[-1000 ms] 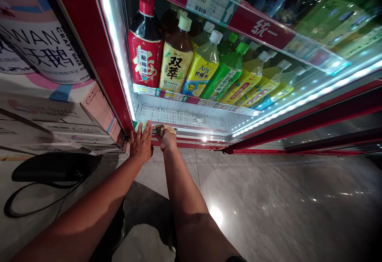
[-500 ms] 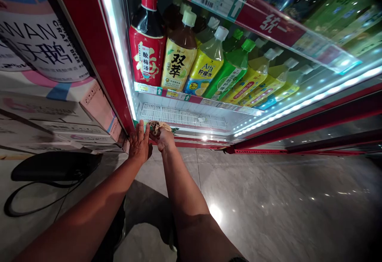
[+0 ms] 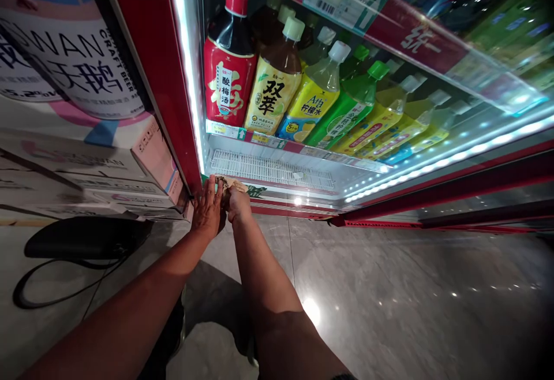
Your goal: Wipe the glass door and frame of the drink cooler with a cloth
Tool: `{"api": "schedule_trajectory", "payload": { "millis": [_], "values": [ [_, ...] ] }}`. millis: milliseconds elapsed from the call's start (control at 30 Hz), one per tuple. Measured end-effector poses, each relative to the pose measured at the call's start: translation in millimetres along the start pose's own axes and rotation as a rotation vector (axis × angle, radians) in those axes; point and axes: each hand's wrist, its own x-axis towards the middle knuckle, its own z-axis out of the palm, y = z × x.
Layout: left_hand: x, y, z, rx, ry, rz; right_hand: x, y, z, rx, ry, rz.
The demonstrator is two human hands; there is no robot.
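Note:
My right hand [image 3: 238, 204] is closed around a crumpled beige cloth [image 3: 236, 185] with a dark pattern, pressed against the lower front sill of a lit drinks fridge [image 3: 277, 194]. Just left of it, my left hand [image 3: 206, 209] lies flat with fingers stretched out at the sill's left corner, by the red door frame. Its fingers overlap the left side of the cloth. A green print on the sill shows to the right of the cloth. Part of the cloth is hidden behind my fingers.
Above stands a row of bottles on a shelf, with a red-capped bottle [image 3: 230, 59] leftmost. Below it lies a white wire rack [image 3: 268, 167]. Beer cartons [image 3: 156, 155] are stacked at left, and a black bag [image 3: 82, 238] with a strap rests on the grey tiled floor [image 3: 389, 287].
The cloth and my right hand have shifted slightly left along the sill, closer to my left hand. More of the green print is uncovered. The view has turned a little left.

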Motion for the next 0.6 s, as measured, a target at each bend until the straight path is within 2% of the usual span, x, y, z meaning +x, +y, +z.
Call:
{"api": "schedule_trajectory", "payload": {
  "millis": [100, 267, 400, 500, 600],
  "values": [
    [-1, -6, 2.3, -0.022, -0.004, -0.001, -5, -1, 3, 0.005, 0.038, 0.089],
    [-1, -16, 6.8, -0.100, 0.074, -0.054, -9, 0, 9, 0.001, 0.012, 0.118],
    [-1, -18, 6.8, -0.116, 0.062, -0.068, -9, 3, 12, -0.014, -0.013, 0.138],
    [0, -19, 5.3, -0.144, 0.045, -0.112, -5, 11, 15, -0.027, -0.043, 0.129],
    [2, -22, 5.0, -0.201, 0.051, -0.156, -1, 21, 20, -0.048, -0.109, 0.038]
  ]
}}
